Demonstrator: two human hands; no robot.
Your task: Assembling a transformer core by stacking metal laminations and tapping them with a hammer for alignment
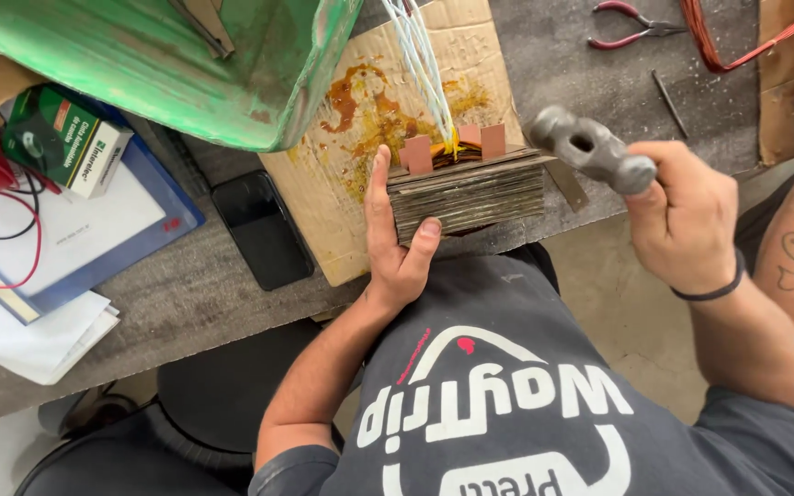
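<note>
Fingers of left hand [395, 234] brace lamination stack [467, 191] at bench edge; right hand [686, 216] grips hammer [592, 149].

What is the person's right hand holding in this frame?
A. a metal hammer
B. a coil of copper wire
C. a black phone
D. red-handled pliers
A. The right hand grips a metal hammer raised beside the stack of metal plates, which the left hand steadies on the stained cardboard; the pliers and phone lie untouched on the bench.
</note>
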